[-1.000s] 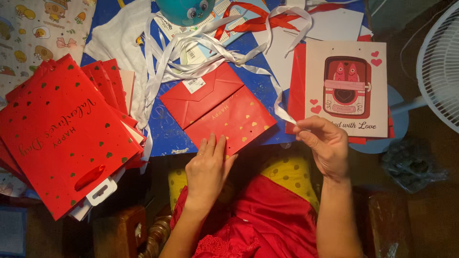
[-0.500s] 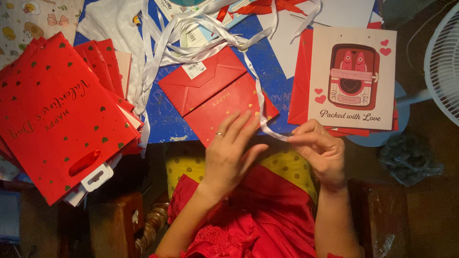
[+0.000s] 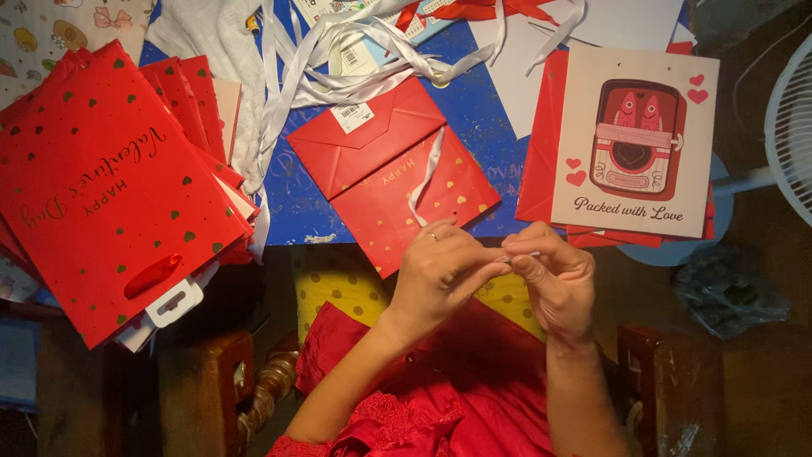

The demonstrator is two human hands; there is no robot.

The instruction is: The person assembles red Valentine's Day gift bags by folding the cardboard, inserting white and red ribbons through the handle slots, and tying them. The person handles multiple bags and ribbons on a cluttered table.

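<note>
Both hands meet just below the blue table's front edge. My left hand (image 3: 444,264) and my right hand (image 3: 551,272) pinch the end of a white ribbon (image 3: 428,173) between their fingertips. The ribbon runs up across a flat red paper gift bag (image 3: 389,165) with gold hearts that lies folded on the blue table (image 3: 499,135). A white tag sticks on the bag's upper flap.
A stack of red gift bags (image 3: 110,178) with dark hearts lies at the left. A pile of loose white ribbons (image 3: 338,59) sits at the top. A cream bag (image 3: 636,140) with a tin picture lies on red bags at the right. A white fan (image 3: 791,135) stands far right.
My left hand rose from the red bag's lower edge and joined my right hand. Both now pinch the ribbon end, which has been drawn down across the bag.
</note>
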